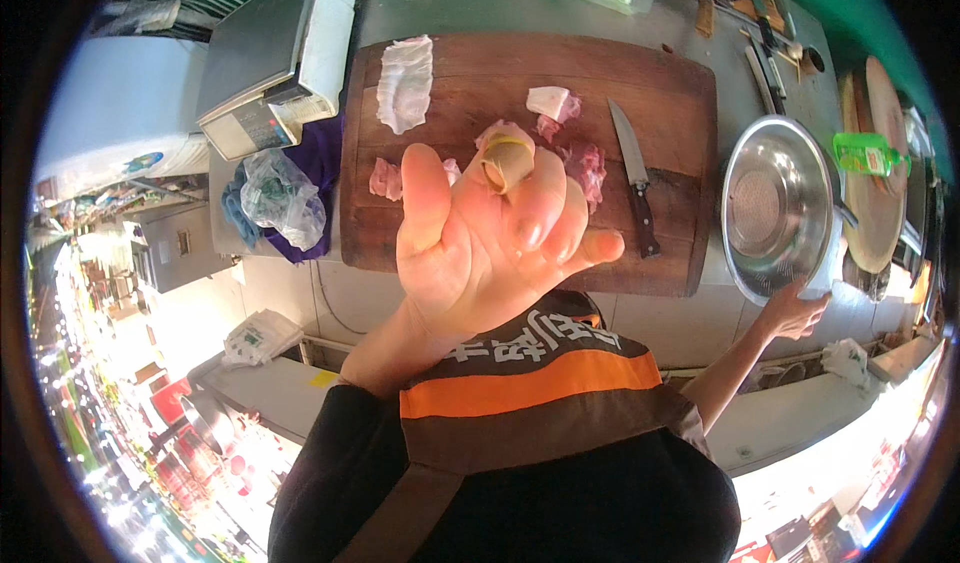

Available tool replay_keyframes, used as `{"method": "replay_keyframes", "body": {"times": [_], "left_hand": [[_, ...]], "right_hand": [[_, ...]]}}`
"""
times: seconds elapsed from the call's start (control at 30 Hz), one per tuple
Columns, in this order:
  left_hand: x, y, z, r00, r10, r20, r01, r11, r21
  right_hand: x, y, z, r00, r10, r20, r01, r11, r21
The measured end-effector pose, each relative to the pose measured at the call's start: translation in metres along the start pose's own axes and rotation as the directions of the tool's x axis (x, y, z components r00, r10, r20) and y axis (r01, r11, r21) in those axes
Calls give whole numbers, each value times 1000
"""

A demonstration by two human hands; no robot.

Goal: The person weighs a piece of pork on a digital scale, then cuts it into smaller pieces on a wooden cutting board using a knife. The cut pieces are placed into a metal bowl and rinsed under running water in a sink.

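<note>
My left hand (487, 240) is raised close to the camera, palm facing me, fingers partly bent and nothing held. A tan wrap or finger cover (508, 165) sits around one bent finger. Behind it lies a wooden cutting board (667, 60). On the board are a pale sheet of skin or fat (405, 86), a chunk of raw meat with a white layer (551, 103), red meat (590, 169) and a small piece (385, 180). A kitchen knife (636, 173) lies right of these. My right hand (796, 311) is at the near rim of a metal basin (772, 210); its grip is unclear.
A grey-white box-shaped appliance (277, 67) and a clear plastic bag (281, 195) on purple cloth are left of the board. Several knives and tools (765, 60) lie at the back right. A green bottle (862, 154) rests by round boards (874, 225) beyond the basin.
</note>
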State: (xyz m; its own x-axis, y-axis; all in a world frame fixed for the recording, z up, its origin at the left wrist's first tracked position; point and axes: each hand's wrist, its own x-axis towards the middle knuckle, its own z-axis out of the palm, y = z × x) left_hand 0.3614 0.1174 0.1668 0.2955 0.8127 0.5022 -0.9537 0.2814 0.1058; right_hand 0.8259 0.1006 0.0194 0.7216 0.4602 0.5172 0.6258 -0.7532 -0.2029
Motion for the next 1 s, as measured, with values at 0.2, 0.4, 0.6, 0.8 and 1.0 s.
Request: {"method": "replay_keyframes", "body": {"times": [0.2,0.4,0.6,0.8,1.0], "left_hand": [[5,-25,21,960,-125,-251,137,990,31],[7,-41,31,958,-152,-242,146,988,-41],[-2,-43,43,963,-146,-225,119,984,-130],[-16,-31,57,965,-186,-186,137,959,-246],[-40,-3,72,955,-271,-119,211,904,-371]], "right_hand": [[-29,79,61,883,429,190,-466,846,260],[-45,73,92,381,222,897,-904,-115,412],[-48,65,102,343,158,926,-903,-218,371],[-45,91,101,418,226,880,-826,-309,472],[-66,131,24,500,212,840,-782,-307,543]]}}
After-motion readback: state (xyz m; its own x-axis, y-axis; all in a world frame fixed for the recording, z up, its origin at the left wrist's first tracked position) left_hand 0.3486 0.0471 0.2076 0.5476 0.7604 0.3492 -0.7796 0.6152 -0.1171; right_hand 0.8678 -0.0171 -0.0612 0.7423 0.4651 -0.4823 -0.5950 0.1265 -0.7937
